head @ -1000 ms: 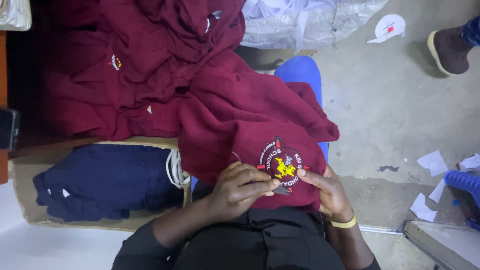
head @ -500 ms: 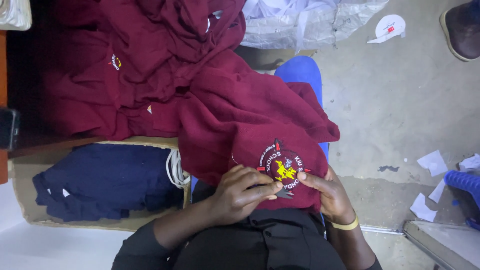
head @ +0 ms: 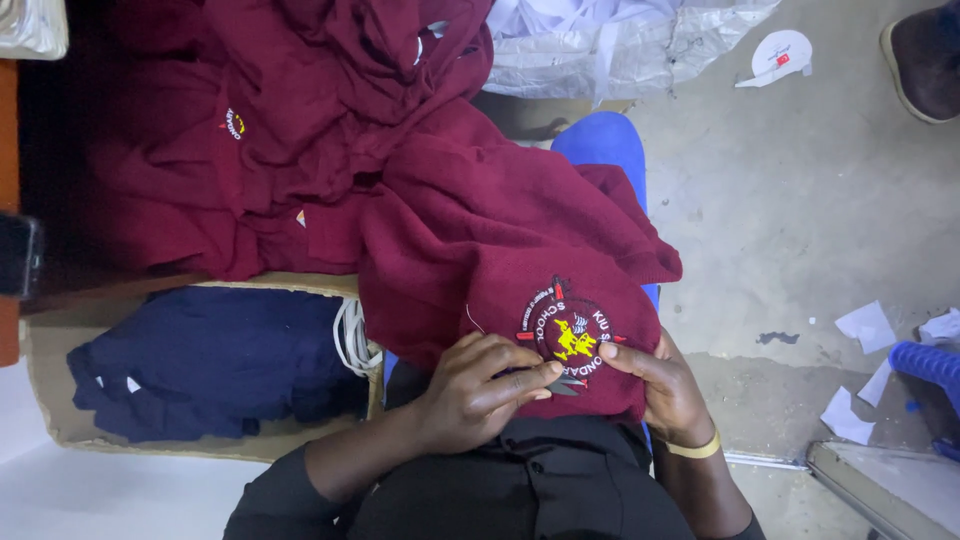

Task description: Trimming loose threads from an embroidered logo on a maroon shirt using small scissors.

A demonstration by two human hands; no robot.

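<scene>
A maroon sweater [head: 520, 230] lies over my lap, its round embroidered badge [head: 570, 330] facing up. My left hand [head: 480, 385] is closed around small dark thread snips [head: 565, 383], whose tips point at the badge's lower edge. A thin loose thread [head: 470, 318] rises from the cloth just above that hand. My right hand [head: 660, 385], with a yellow band at the wrist, pinches the sweater beside the badge and holds the cloth taut.
More maroon sweaters [head: 250, 130] are heaped at the upper left. A cardboard box [head: 45, 400] holds navy garments [head: 210, 360]. A plastic sheet [head: 620, 50], paper scraps [head: 865, 325] and another person's shoe [head: 925, 60] are on the concrete floor. A blue stool [head: 600, 140] shows beneath the sweater.
The other person's shoe at the upper right has shifted up and right towards the frame edge. My hands stay at the badge, with the snips nudged slightly.
</scene>
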